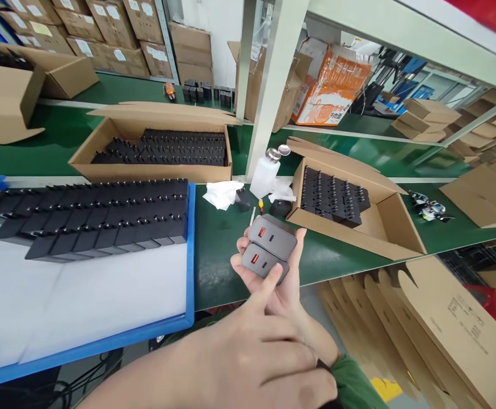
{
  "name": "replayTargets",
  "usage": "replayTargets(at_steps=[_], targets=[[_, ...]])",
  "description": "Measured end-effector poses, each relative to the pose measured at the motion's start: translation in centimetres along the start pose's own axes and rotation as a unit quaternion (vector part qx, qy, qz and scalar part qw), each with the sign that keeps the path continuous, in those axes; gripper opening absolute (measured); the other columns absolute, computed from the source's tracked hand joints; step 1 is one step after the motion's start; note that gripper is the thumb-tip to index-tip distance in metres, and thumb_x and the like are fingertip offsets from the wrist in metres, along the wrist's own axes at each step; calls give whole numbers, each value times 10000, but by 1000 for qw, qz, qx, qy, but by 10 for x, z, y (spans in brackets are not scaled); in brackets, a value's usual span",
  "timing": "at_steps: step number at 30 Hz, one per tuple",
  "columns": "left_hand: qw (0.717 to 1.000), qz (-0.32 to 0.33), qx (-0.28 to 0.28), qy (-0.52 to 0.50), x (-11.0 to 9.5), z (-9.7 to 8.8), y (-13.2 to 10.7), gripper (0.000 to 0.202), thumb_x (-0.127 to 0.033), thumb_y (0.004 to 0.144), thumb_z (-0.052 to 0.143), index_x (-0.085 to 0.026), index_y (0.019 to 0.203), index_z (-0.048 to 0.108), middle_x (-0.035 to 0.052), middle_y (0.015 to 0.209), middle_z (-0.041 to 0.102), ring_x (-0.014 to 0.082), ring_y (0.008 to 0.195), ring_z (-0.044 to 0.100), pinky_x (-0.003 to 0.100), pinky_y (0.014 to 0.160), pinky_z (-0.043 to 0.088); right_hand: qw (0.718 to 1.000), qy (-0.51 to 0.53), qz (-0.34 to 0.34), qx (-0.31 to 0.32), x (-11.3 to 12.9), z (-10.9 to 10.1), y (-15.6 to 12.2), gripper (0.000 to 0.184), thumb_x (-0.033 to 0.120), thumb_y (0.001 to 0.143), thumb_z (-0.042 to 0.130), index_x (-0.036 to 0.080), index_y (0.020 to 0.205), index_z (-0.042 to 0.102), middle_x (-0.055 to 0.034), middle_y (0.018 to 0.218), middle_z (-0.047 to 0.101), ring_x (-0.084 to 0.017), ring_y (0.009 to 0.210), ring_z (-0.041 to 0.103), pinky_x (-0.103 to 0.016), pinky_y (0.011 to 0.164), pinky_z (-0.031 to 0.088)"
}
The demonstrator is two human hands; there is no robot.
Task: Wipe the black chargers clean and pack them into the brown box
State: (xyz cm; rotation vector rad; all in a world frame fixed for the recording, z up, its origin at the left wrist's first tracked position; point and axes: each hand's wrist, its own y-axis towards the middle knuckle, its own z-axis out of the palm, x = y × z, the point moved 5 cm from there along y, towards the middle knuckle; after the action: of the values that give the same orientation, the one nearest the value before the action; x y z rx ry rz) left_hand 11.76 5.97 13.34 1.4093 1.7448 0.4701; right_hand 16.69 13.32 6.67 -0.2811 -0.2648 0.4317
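Note:
Two dark grey USB wall chargers (272,237) lie side by side in my right hand (293,284), their port faces turned up. Each face has a red USB-A port and a small USB-C port. My right thumb presses along the far right side, and its fingers wrap the left side. In front of it, my left hand (248,346) reaches across from the lower left. Its index finger is stretched out and its tip touches the nearer charger; the other fingers are bent and hold nothing visible. Past the chargers, a thin white stick (252,216) partly shows.
At left, a blue-rimmed tray (190,255) holds rows of black chargers (116,210). Open cardboard boxes of chargers stand at back left (154,172) and right (384,241). A white bottle (265,177), crumpled tissue (222,195) and a metal post (271,85) stand behind. Flattened cartons (452,307) lean lower right.

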Motion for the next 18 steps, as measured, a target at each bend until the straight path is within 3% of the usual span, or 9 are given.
replayTargets(at_steps=[3, 6, 9, 11, 14, 18], targets=[[996, 29, 20, -84, -3, 10, -2, 336, -272, 1034, 354, -90, 1117, 624, 17, 933, 745, 108, 799, 656, 355, 1222, 246, 1000, -4, -1, 2, 0, 4, -2, 587, 711, 734, 680, 204, 1029, 667, -27, 892, 681, -150, 780, 614, -258, 652, 510], [994, 4, 6, -105, -5, 11, -2, 265, -225, 1008, 425, -108, 971, 661, -10, 891, 743, 79, 774, 655, 265, 1207, 273, 1000, 7, 7, 25, 0, 8, -5, 595, 720, 735, 666, 218, 1054, 648, -4, 892, 664, -140, 776, 612, -259, 667, 519], [999, -14, 25, -16, -11, 2, 3, 239, -181, 973, 482, -142, 842, 677, -29, 948, 737, 77, 759, 631, 372, 1241, 221, 998, 6, 5, 60, 1, 13, -7, 602, 710, 701, 703, 236, 1064, 635, 17, 890, 646, -124, 762, 598, -233, 651, 505], [996, 3, 66, 57, -16, -5, 9, 213, -155, 960, 497, -167, 909, 703, -35, 989, 727, 87, 793, 618, 450, 1230, 240, 998, -21, -5, 61, 2, 15, -8, 604, 722, 668, 720, 247, 1033, 643, 19, 872, 642, -120, 749, 583, -218, 631, 486], [983, 10, 113, 143, -18, -13, 19, 209, -128, 938, 532, -214, 1014, 706, -39, 920, 714, 99, 756, 591, 493, 1159, 382, 995, -84, -37, 34, 3, 15, -11, 606, 758, 639, 710, 268, 991, 660, 23, 864, 646, -127, 740, 566, -221, 606, 472], [970, -3, 144, 195, -17, -12, 22, 211, -123, 917, 523, -220, 1000, 692, -23, 820, 678, 117, 686, 554, 517, 1046, 510, 988, -125, -84, 16, 5, 15, -15, 567, 754, 665, 691, 283, 981, 673, 22, 884, 640, -143, 737, 555, -240, 595, 481]])
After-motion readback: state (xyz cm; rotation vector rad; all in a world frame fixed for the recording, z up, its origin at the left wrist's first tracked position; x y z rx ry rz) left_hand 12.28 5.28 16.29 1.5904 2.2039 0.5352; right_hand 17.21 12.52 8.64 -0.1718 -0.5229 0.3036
